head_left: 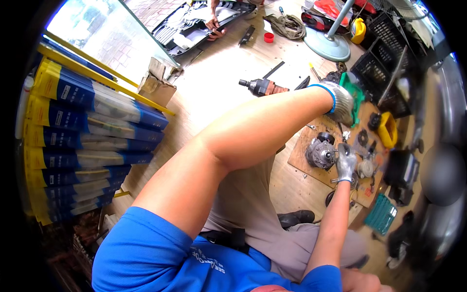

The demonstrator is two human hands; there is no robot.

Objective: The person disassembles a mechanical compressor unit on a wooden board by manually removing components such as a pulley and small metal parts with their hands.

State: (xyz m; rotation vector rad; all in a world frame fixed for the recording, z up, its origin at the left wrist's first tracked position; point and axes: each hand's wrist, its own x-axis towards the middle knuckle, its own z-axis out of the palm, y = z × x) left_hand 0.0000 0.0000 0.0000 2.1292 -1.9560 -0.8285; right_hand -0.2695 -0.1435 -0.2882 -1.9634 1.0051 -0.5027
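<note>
My left hand (pixel 342 103), in a grey-white knit glove with a blue cuff, reaches far across to an open green plastic case (pixel 359 96). Its fingers are turned away and hidden. Nearer me, my right hand (pixel 346 164) wears a similar glove, its fingers drawn together over the wooden board (pixel 302 155); whatever they hold is too small to make out. Just left of it on the board sits a round metal compressor-like unit (pixel 321 153) with a shaft at its centre. To the right of that hand lies another round metal part (pixel 365 169).
A cordless impact wrench (pixel 264 88) lies on the floor. Yellow bottle (pixel 388 129), teal case (pixel 382 214), black crates (pixel 377 61) and fan base (pixel 327 50) stand to the right. Blue-yellow packages (pixel 73 125) hang at left. Another person's hands (pixel 214 30) touch a black panel (pixel 187 27).
</note>
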